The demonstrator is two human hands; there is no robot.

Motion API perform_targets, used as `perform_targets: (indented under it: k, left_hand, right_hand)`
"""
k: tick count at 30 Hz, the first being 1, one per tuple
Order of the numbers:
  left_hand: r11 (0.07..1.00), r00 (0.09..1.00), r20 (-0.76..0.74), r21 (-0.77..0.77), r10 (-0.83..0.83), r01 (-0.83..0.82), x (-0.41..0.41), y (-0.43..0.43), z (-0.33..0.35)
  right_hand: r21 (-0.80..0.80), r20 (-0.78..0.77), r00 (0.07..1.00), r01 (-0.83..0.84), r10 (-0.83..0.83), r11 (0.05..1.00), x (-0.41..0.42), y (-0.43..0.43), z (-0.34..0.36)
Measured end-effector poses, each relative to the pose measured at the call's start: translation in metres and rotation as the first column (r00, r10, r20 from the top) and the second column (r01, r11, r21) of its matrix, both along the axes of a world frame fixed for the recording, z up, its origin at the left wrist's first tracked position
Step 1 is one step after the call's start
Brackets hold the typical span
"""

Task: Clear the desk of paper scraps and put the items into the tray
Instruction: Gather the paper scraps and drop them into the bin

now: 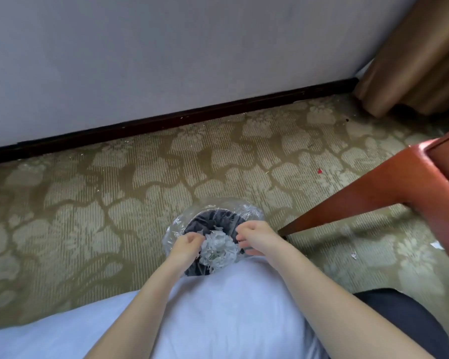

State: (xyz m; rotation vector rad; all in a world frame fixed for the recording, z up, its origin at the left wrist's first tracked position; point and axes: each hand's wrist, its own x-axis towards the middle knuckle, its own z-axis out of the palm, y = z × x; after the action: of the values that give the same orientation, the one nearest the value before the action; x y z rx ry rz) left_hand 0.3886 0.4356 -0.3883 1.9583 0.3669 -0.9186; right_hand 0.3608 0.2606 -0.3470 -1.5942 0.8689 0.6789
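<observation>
Paper scraps [218, 248]: one crumpled whitish wad, held over the mouth of a round dark bin [213, 218] fitted with a clear plastic liner [244, 209]. The wad sits at the near side of the opening, between the two hands; I cannot tell whether it rests on rubbish already inside or hangs free. Left hand [186, 242]: fingers curled against the wad's left edge, apparently gripping it. Right hand [254, 237]: fingers also curled, just beside the wad's right edge. Whether they pinch any paper, or hook the liner, cannot be told from this angle. Judgement on progress: the scrap-clearing part is at the disposal step, with a batch at the bin but not yet clearly let go. A few pale bits [436, 245] lie on the patterned carpet [114, 203] to the right, beyond a red-brown chair leg [360, 200]. These may be stray scraps needing pickup, though they are too small to be sure. A red fleck [319, 171] lies farther out, identity unknown. Not in view: the desk, the tray, and the items meant for the tray, so nothing can be logged about scraps left on the desk or whether any item is stowed; that half is taken as outstanding. The bin's near rim is hidden by the person's white shirt [231, 307], and its depth and fill level are unreadable. The wide lens blurs the edges of the frame.
</observation>
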Motion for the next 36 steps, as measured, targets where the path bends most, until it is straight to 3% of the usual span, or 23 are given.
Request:
perform_targets:
  k: [3, 6, 10, 13, 17, 27, 36]
  left_hand:
    - [0.992, 0.988, 0.099, -0.034, -0.116, 0.12, 0.0, -0.007, 0.025]
    - [0.948, 0.92, 0.242, 0.004, -0.309, 0.317, -0.001, -0.017, 0.061]
    - [0.818, 0.73, 0.384, 0.147, -0.566, 0.557, -0.005, -0.035, 0.123]
    - [0.712, 0.578, 0.44, 0.249, -0.687, 0.656, -0.011, -0.05, 0.172]
    - [0.572, 0.378, 0.475, 0.378, -0.795, 0.728, -0.027, -0.07, 0.239]
    - [0.434, 0.032, 0.662, 0.452, -0.748, 0.78, -0.097, -0.141, 0.376]
    - [0.307, -0.182, 0.736, 0.476, -0.652, 0.824, -0.161, -0.258, 0.387]
  right_hand:
    - [-0.122, 0.09, 0.986, -0.129, 0.14, 0.984, -0.01, -0.015, 0.019]
    - [-0.214, 0.156, 0.96, -0.197, 0.233, 0.957, -0.02, -0.03, 0.046]
    - [-0.328, 0.235, 0.9, -0.281, 0.366, 0.902, -0.035, -0.047, 0.1]
    - [-0.507, 0.242, 0.835, -0.325, 0.494, 0.798, -0.05, -0.058, 0.152]
    - [-0.702, 0.3, 0.775, -0.216, 0.556, 0.679, -0.079, -0.071, 0.224]
    - [-0.802, 0.502, 0.701, 0.159, 0.506, 0.576, -0.191, -0.128, 0.338]
    - [-0.773, 0.58, 0.768, 0.412, 0.272, 0.483, -0.297, -0.217, 0.348]
